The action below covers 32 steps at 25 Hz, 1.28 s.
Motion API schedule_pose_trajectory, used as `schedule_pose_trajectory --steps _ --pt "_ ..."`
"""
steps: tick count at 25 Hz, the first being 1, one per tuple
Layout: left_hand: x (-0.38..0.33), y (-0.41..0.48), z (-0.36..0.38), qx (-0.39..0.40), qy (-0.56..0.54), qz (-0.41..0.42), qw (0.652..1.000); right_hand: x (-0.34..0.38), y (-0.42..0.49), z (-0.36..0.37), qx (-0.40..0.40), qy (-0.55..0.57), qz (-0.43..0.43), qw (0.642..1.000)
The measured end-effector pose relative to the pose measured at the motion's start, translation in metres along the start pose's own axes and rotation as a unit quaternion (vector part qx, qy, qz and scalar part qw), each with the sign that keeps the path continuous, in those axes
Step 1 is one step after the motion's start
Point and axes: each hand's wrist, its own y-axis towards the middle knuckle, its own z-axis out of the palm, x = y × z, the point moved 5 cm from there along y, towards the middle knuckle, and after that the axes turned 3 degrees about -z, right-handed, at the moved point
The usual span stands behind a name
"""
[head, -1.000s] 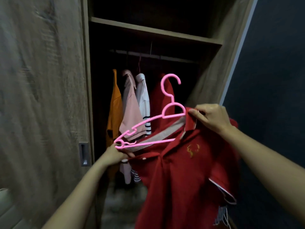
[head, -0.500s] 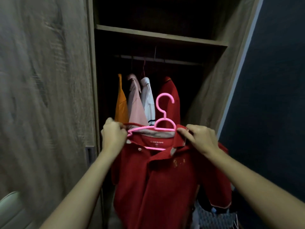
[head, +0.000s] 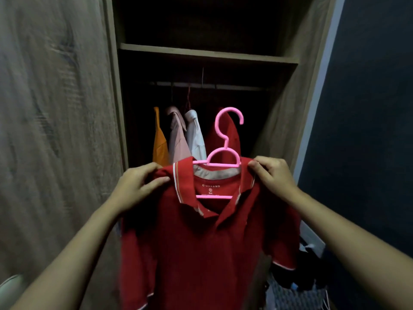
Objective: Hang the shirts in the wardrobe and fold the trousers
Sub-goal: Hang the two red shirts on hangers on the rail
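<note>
We held a red polo shirt (head: 207, 238) up before the open wardrobe (head: 288, 121), a pink plastic hanger (head: 220, 162) already threaded through its neck and its hook standing upright above the collar. Our left hand (head: 136, 186) was closed on the shirt's left shoulder, thumb and fingers pinching the cloth there; our right hand (head: 273, 175) was closed on the right shoulder beside the collar, fingertips gathering the fabric at the hanger's end. The shirt hung in front of us, well below the rail (head: 237, 87) and apart from it, with the front placket falling open and one collar point folded over.

Four garments already hung from that rail: an orange shirt (head: 159, 146), a pale pink shirt (head: 177, 139), a white shirt (head: 196, 135) and another red shirt (head: 231, 139) at the right.

The step in hand, we judged, was squaring the shoulders on the hanger. Done well, both seams would sit evenly over the hanger's arms and the collar would lie flat before one hand shifted to the hook. The free stretch of rail to the right of the hung red shirt looked the natural place for it. Lifting by the cloth alone risked tipping the hanger out of the neck.
</note>
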Motion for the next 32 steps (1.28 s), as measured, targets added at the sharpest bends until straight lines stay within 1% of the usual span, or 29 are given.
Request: schedule_pose_trajectory --steps 1,2,4,5,7,8,9,10,11,13,14,15,16,18,19,21,22,23,24,25,26,27,28,29,30,31,32 --pt "0.002 0.001 -0.002 -0.002 -0.041 0.001 0.999 0.001 -0.001 -0.002 -0.003 -0.039 -0.023 0.999" --pt "0.005 0.002 -0.004 -0.012 -0.060 -0.003 0.998 0.001 -0.003 -0.007 -0.024 -0.081 -0.046 0.995" --pt "0.011 0.001 -0.008 -0.029 -0.092 -0.032 0.995 -0.002 -0.013 -0.024 -0.064 -0.140 -0.061 0.986" --pt "0.012 0.000 -0.009 -0.037 -0.106 -0.046 0.993 -0.008 -0.017 -0.029 -0.050 -0.158 -0.054 0.985" --pt "0.013 -0.001 -0.008 -0.049 -0.123 -0.052 0.990 -0.016 -0.022 -0.029 0.049 -0.181 -0.019 0.982" --pt "0.010 -0.001 -0.006 -0.051 -0.129 -0.038 0.990 -0.017 -0.022 -0.024 0.093 -0.185 -0.009 0.978" --pt "0.007 0.001 -0.004 -0.051 -0.144 -0.025 0.988 -0.017 -0.021 -0.021 0.105 -0.177 0.002 0.979" --pt "0.004 0.003 -0.002 -0.054 -0.163 -0.015 0.985 -0.014 -0.019 -0.021 0.087 -0.152 0.015 0.984" --pt "0.004 0.005 -0.001 -0.058 -0.183 -0.014 0.981 -0.011 -0.019 -0.023 0.055 -0.122 0.033 0.990" --pt "0.009 0.007 -0.001 -0.069 -0.216 -0.038 0.973 -0.009 -0.018 -0.035 -0.009 -0.090 0.059 0.994" --pt "0.012 0.007 -0.003 -0.071 -0.223 -0.054 0.971 -0.011 -0.018 -0.040 -0.020 -0.084 0.070 0.994" --pt "0.014 0.008 -0.005 -0.060 -0.218 -0.065 0.972 -0.014 -0.019 -0.042 -0.014 -0.075 0.081 0.994" --pt "0.010 0.010 -0.006 -0.032 -0.197 -0.066 0.978 -0.015 -0.019 -0.043 0.002 -0.056 0.086 0.995" --pt "-0.006 0.013 -0.006 0.033 -0.114 -0.040 0.992 -0.014 -0.017 -0.038 0.036 -0.002 0.074 0.997" --pt "-0.010 0.017 -0.006 0.047 -0.086 -0.029 0.995 -0.010 -0.015 -0.037 0.041 0.016 0.061 0.997" --pt "-0.008 0.018 -0.009 0.028 -0.093 -0.032 0.995 -0.004 -0.013 -0.043 0.034 0.003 0.038 0.999" --pt "-0.001 0.015 -0.012 0.001 -0.112 -0.049 0.993 -0.009 -0.016 -0.047 0.031 -0.032 0.036 0.998" --pt "0.005 0.012 -0.015 -0.018 -0.127 -0.065 0.990 -0.020 -0.022 -0.052 0.040 -0.078 0.054 0.995" --pt "0.009 0.006 -0.017 -0.024 -0.125 -0.084 0.988 -0.035 -0.033 -0.055 0.062 -0.128 0.096 0.985" --pt "0.013 0.001 -0.016 -0.022 -0.116 -0.097 0.988 -0.052 -0.047 -0.056 0.077 -0.179 0.155 0.969" --pt "0.013 -0.002 -0.015 -0.023 -0.093 -0.106 0.990 -0.064 -0.059 -0.056 0.068 -0.204 0.216 0.952" --pt "0.013 -0.004 -0.011 -0.023 -0.067 -0.115 0.991 -0.066 -0.067 -0.053 0.031 -0.201 0.248 0.947" --pt "0.007 -0.006 -0.005 -0.030 -0.047 -0.122 0.991 -0.053 -0.068 -0.047 -0.022 -0.172 0.241 0.955" --pt "0.001 -0.005 0.003 -0.045 -0.031 -0.123 0.991 -0.031 -0.062 -0.038 -0.066 -0.121 0.216 0.967" --pt "-0.008 -0.002 0.013 -0.056 -0.012 -0.126 0.990 -0.008 -0.052 -0.024 -0.074 -0.044 0.202 0.976" --pt "-0.020 0.001 0.023 -0.065 0.012 -0.128 0.990 0.013 -0.042 -0.008 -0.042 0.047 0.213 0.975" --pt "-0.033 0.003 0.032 -0.075 0.046 -0.136 0.987 0.030 -0.033 0.012 0.004 0.138 0.245 0.960"
